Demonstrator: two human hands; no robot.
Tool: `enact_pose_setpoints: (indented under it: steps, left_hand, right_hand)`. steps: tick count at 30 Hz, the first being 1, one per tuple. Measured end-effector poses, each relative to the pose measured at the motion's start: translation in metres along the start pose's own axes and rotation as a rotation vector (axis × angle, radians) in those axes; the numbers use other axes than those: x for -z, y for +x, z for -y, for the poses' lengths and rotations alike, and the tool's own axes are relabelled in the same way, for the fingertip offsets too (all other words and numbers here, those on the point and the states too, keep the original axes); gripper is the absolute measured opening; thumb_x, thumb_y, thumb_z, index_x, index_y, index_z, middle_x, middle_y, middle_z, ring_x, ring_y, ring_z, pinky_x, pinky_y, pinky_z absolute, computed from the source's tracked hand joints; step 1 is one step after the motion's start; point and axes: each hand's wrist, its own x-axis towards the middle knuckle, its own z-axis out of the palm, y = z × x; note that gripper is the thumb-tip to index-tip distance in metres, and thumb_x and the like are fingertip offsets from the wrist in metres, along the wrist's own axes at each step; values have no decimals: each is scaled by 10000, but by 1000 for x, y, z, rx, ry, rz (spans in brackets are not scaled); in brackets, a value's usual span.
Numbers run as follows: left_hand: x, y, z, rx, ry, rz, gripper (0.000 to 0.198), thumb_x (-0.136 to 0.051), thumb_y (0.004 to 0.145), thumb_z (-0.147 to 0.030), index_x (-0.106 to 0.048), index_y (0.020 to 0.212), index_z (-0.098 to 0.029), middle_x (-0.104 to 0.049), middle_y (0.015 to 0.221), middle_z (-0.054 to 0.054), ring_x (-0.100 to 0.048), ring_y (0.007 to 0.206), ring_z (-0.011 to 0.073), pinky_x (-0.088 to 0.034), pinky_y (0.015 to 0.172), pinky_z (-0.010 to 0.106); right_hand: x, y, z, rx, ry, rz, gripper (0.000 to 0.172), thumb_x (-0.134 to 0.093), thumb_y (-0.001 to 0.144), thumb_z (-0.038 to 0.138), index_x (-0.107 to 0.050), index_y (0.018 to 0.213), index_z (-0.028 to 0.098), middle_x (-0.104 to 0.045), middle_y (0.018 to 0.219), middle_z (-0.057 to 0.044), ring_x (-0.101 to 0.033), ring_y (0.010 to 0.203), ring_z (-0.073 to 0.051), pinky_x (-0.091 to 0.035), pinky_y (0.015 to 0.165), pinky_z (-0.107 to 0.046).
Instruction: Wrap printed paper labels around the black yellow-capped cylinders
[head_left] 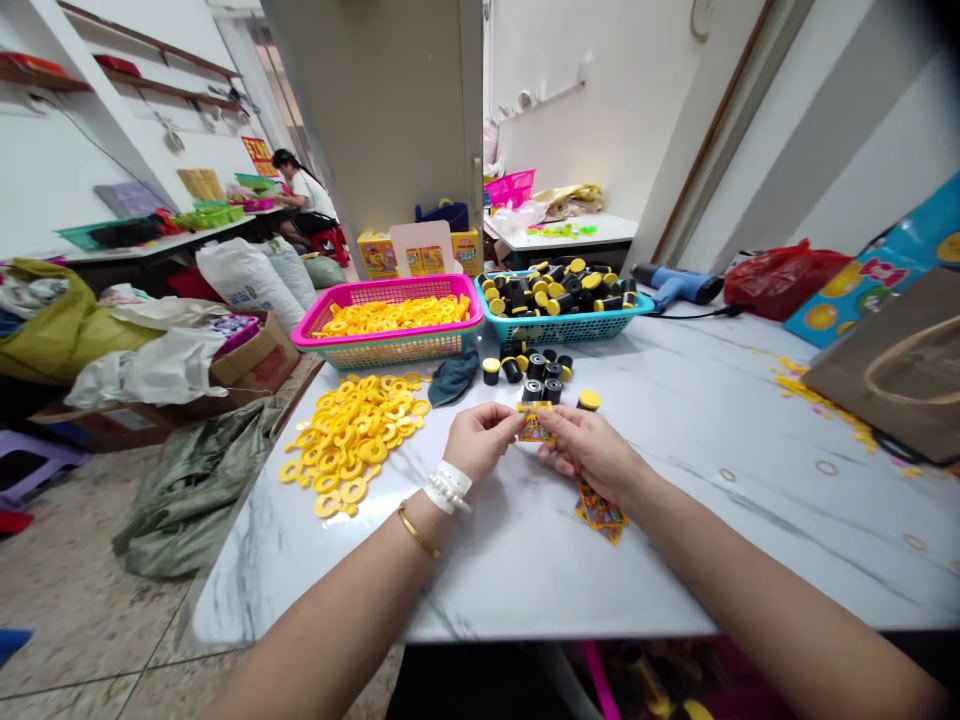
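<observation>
Yellow-and-red printed packet (535,425) pinched in a narrow grip between fingertips of left hand (480,440) and right hand (589,450), long axis running crosswise from hand to hand, held above marble tabletop (750,560), with bunch of packets (601,512) just below it, nearer right hand.

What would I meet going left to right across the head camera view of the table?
Yellow plastic rings, dark teal cloth, left hand, printed packet, right hand, blue heat gun, red plastic bag, brown paper bag.
</observation>
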Motion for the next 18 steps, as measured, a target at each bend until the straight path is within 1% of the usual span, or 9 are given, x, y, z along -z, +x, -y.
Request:
enact_pose_setpoints:
  steps: [1, 2, 4, 5, 7, 9, 13, 18]
  left_hand:
    - [-1, -1, 0, -7, -4, -2, 292, -743, 700, -389, -643, 689, -115, -571, 551, -11, -428, 477, 62, -320, 487, 202]
    - [-2, -1, 0, -11, -4, -11, 280, -746, 698, -378, -642, 700, -118, -576, 557, -10, -431, 475, 63, -325, 484, 202]
    - [-6, -4, -1, -24, 1, -68, 268, -747, 700, -374, -635, 733, -132, -575, 560, -19, -441, 466, 68, -339, 474, 203]
    - [-7, -5, -2, -35, 4, -111, 267, -743, 708, -380, -630, 744, -141, -567, 555, -27, -444, 459, 70, -345, 467, 204]
    - [-11, -10, -3, -69, 22, -185, 265, -719, 738, -401, -625, 751, -154, -543, 538, -41, -442, 445, 72, -350, 452, 203]
    - [-14, -15, -5, -106, 55, -205, 269, -691, 772, -418, -637, 743, -156, -528, 525, -43, -430, 436, 69, -345, 441, 201]
    - [-17, -22, -6, -123, 62, -188, 305, -675, 792, -453, -665, 740, -152, -528, 517, -37, -425, 429, 69, -342, 429, 201]
    - [-16, -21, -6, -99, 29, -190, 345, -692, 776, -486, -701, 766, -141, -515, 504, -39, -405, 418, 64, -327, 415, 201]
  right_hand:
    - [0, 0, -1, -19, 11, 27, 459, -783, 680, 537, -675, 909, 154, -657, 789, -38, -481, 502, -70, -238, 345, -174]
    - [1, 0, -2, -13, -1, 25, 435, -787, 676, 533, -682, 860, 152, -626, 721, -18, -433, 474, -59, -216, 345, -176]
    - [1, -2, -3, 60, -78, -49, 397, -771, 701, 534, -680, 786, 157, -523, 578, 31, -348, 435, -50, -199, 353, -187]
    - [1, -3, -3, 114, -127, -101, 392, -751, 724, 543, -672, 758, 161, -480, 542, 46, -329, 427, -52, -207, 358, -193]
    - [0, -5, -3, 217, -219, -187, 401, -707, 767, 563, -647, 720, 169, -454, 531, 50, -334, 429, -60, -233, 370, -207]
    - [0, -6, -5, 276, -285, -226, 426, -661, 804, 582, -620, 691, 173, -444, 532, 47, -344, 434, -68, -247, 382, -219]
    - [0, -3, -13, 322, -351, -235, 478, -558, 868, 614, -607, 696, 172, -462, 545, 32, -351, 445, -81, -262, 402, -235]
    - [0, -2, -17, 401, -437, -228, 482, -531, 897, 590, -625, 698, 161, -487, 564, 17, -386, 496, -96, -293, 453, -242]
